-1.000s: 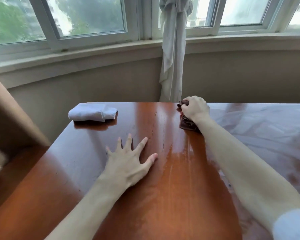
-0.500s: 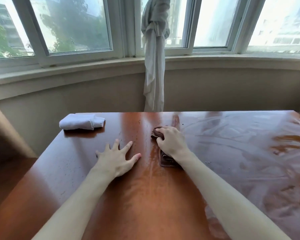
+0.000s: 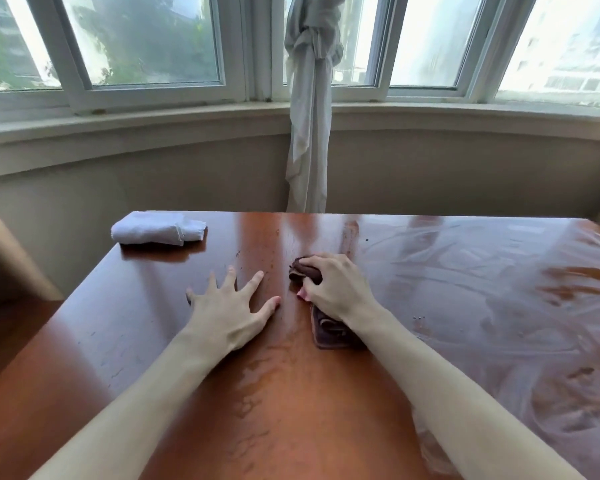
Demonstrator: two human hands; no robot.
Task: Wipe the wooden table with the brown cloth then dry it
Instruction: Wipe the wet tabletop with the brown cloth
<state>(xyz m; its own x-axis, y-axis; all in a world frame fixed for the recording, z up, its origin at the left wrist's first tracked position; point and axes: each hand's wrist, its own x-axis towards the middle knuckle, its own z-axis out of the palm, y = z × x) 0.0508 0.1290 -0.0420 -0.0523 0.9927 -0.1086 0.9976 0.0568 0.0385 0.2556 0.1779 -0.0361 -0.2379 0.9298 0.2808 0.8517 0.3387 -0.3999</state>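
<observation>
The wooden table [image 3: 125, 341] fills the lower view, reddish brown and glossy, with wet streaks down its middle and across its right half. My right hand [image 3: 333, 289] grips the bunched brown cloth [image 3: 329, 332] and presses it on the tabletop near the middle; cloth shows past my fingers and under my wrist. My left hand [image 3: 231, 315] lies flat on the wood just left of it, fingers spread. A folded white cloth [image 3: 156, 232] rests at the table's far left corner.
A knotted pale curtain [image 3: 309, 133] hangs from the window behind the table's far edge. A curved wall and sill run close behind the table. A tan piece of furniture [image 3: 4, 258] stands at the left, beside the table's left edge.
My right hand has dragged the brown cloth from the far edge back toward me, leaving a wet streak. The left hand stays flat on the table. The view has tilted upward.
</observation>
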